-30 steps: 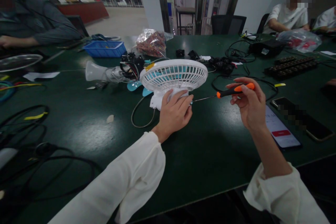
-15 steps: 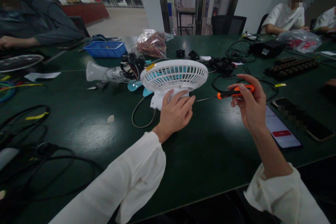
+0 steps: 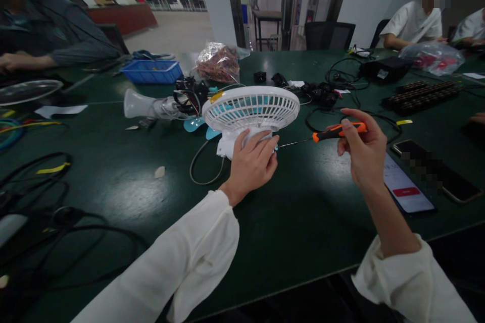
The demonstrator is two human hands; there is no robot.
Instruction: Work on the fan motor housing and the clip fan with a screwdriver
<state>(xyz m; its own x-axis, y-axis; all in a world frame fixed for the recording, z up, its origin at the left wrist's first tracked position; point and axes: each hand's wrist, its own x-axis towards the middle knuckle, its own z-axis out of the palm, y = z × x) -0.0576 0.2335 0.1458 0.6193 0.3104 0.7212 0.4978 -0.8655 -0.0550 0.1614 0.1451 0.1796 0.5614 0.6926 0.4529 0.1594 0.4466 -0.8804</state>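
Two holds: left fingers (image 3: 260, 145) grasp the fan (image 3: 257, 111), likely light and stiff, by its housing (image 3: 227, 145); right fingers (image 3: 351, 133) pinch the screwdriver handle (image 3: 329, 133)

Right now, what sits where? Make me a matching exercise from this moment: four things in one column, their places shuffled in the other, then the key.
1. orange-and-black screwdriver
2. white fan
3. blue tray
4. phone with the lit screen

A. left of the clear bag of reddish-brown pieces
B. next to a dark-screened phone
C. held in the right hand
D. under the fingers of the left hand

Pairs: 1-C, 2-D, 3-A, 4-B
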